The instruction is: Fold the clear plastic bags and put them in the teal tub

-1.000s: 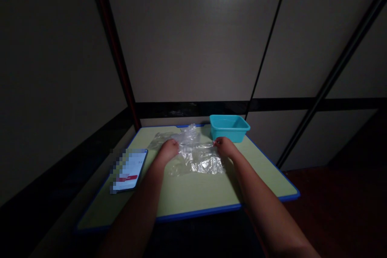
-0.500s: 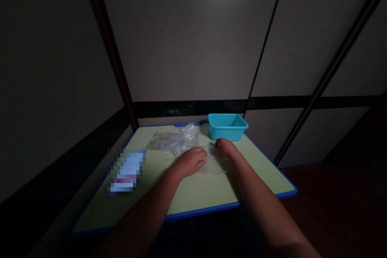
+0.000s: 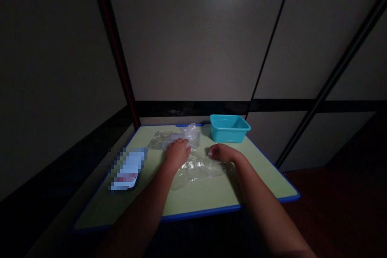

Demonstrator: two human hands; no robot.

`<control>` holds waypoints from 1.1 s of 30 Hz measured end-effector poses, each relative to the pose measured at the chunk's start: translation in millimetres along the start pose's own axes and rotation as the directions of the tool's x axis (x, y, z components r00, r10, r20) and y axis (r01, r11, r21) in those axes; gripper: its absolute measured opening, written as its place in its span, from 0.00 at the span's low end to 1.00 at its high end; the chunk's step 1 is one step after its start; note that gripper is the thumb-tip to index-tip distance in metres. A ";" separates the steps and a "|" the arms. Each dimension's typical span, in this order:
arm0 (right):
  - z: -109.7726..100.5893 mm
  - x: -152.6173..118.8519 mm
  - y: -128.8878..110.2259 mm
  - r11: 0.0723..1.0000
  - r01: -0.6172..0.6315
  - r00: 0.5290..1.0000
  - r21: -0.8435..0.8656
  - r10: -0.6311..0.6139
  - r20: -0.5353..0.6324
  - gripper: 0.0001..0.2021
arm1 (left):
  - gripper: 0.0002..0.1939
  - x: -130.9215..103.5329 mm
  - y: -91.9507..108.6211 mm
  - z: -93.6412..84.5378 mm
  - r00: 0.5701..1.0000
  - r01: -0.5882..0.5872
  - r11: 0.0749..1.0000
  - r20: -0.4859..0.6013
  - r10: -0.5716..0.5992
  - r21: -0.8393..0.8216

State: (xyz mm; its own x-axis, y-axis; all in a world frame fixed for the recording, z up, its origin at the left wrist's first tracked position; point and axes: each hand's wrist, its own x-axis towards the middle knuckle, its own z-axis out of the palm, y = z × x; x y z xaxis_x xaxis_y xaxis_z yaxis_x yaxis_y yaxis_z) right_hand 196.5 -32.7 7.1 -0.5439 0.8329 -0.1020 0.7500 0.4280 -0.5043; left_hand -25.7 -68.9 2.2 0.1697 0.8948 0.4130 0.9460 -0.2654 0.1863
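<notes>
Near bag point(image 3: 199, 167): clear thin plastic, crinkled, glossy highlights
Far bag point(image 3: 173, 139): cloudy see-through plastic, wrinkled, shiny
Tub point(image 3: 230, 134): smooth turquoise plastic, soft sheen
Tabletop point(image 3: 205, 199): smooth, pale, mostly matt
Far wall's band point(image 3: 193, 108): black, glossy

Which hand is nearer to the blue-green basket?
Right. The right hand is just in front of the basket; the left hand is farther away, in front and to the left.

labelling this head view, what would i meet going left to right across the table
phone → left hand → right hand. The plastic and the blue tub overlap these in span, so I left them out.
</notes>
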 end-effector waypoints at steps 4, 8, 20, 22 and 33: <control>0.9 1.2 1.5 1.000 -0.023 0.999 0.011 0.024 -0.023 0.09 | 0.14 2.6 -10.3 -3.1 0.981 0.193 0.977 -0.026 -0.191 0.093; 0.8 0.1 0.0 1.000 -0.002 0.999 -0.021 0.001 -0.039 0.08 | 0.17 6.0 -16.7 2.2 0.995 0.078 0.997 0.065 -0.076 -0.031; -0.2 0.8 0.1 0.995 -0.005 0.998 -0.101 -0.002 -0.062 0.06 | 0.18 9.7 -26.4 27.8 0.984 0.156 0.987 0.095 -0.151 -0.049; -1.0 1.1 1.0 0.991 -0.047 0.994 -0.125 0.034 -0.104 0.07 | 0.17 9.8 -20.7 20.7 0.990 0.137 0.988 -0.025 -0.139 -0.072; 3.0 8.4 5.8 0.957 -0.213 0.936 -0.194 0.143 -0.322 0.10 | 0.17 -7.6 20.6 2.2 0.918 -0.343 0.894 0.101 0.384 -0.287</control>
State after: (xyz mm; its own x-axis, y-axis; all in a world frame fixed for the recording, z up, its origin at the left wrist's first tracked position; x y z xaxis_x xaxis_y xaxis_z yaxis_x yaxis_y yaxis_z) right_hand 195.2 -24.3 0.8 -0.2804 0.9538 0.1084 0.9074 0.3002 -0.2943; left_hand -6.9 -80.4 0.9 0.5471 0.7552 0.3609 0.7085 -0.6474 0.2807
